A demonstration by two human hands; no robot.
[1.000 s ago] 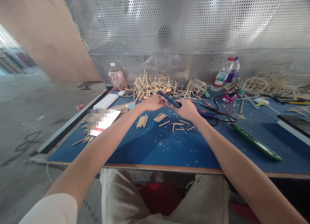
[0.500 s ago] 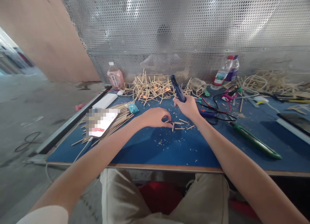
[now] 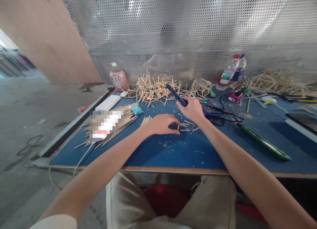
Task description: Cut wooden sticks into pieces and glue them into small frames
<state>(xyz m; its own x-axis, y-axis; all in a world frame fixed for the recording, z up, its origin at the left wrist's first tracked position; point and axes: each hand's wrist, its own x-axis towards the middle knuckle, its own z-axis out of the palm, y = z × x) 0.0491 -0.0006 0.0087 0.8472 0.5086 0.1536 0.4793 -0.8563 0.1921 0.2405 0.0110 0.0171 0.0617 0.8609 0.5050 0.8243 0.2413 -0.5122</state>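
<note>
My left hand (image 3: 163, 124) curves over the blue tabletop, with fingertips and thumb at the two ends of a short wooden stick (image 3: 178, 127). More short sticks (image 3: 186, 125) lie just right of those fingertips. Held in my right hand (image 3: 193, 108) is a dark blue hand tool (image 3: 176, 95) with a long narrow body, pointing up and left; its exact kind is unclear. Behind my left wrist, a row of cut sticks (image 3: 146, 120) is partly hidden.
A heap of sticks (image 3: 153, 88) rises at the back. Long sticks (image 3: 119, 126) lie at left, under a phone (image 3: 106, 126). A green tool (image 3: 264, 143), black cables (image 3: 223, 105) and bottles (image 3: 226, 75) occupy the right. A perforated metal panel (image 3: 198, 30) stands behind.
My left hand has moved slightly right, bringing its fingertips to the short stick. The blue tool in my right hand has tipped further left and lower.
</note>
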